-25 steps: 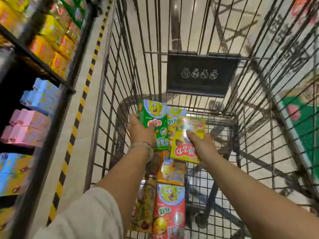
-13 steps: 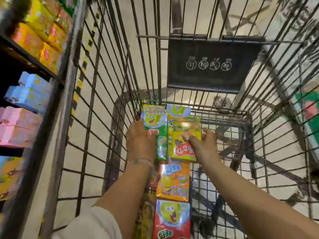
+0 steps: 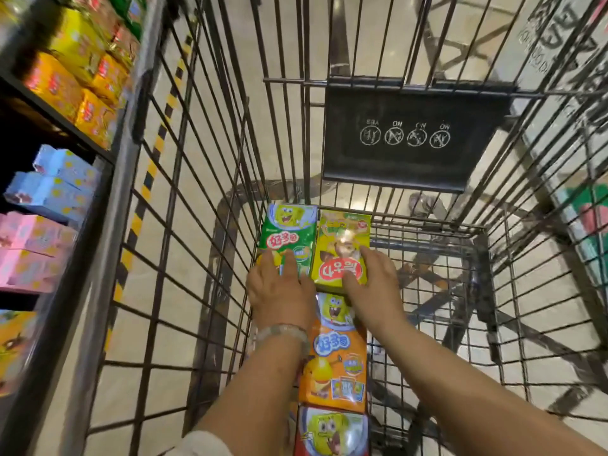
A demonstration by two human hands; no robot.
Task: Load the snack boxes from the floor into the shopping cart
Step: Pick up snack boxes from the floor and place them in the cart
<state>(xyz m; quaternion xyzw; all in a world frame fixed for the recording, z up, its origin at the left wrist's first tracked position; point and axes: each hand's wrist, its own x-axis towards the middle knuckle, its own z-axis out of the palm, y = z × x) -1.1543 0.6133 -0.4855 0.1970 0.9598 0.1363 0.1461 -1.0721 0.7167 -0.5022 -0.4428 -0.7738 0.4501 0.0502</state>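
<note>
Both my arms reach down into the wire shopping cart [image 3: 204, 179]. A green snack box [image 3: 289, 230] lies flat at the far end of the cart floor, and my left hand [image 3: 279, 291] rests on its near edge with fingers spread. Beside it on the right lies a yellow snack box [image 3: 342, 245], with my right hand [image 3: 371, 287] pressed flat on its near right corner. Closer to me, an orange snack box [image 3: 334, 366] and a red snack box [image 3: 332, 432] lie in a row on the cart floor.
A black folded child-seat flap [image 3: 414, 139] with warning icons hangs on the cart's far wall. Store shelves [image 3: 56, 133] with yellow, blue and pink boxes run along the left. Black-and-yellow tape [image 3: 144, 192] marks the tiled floor beside the cart.
Both hands have lowered the green and yellow boxes from mid-air onto the far end of the cart floor, side by side. The fingers now lie flat on top of the boxes.
</note>
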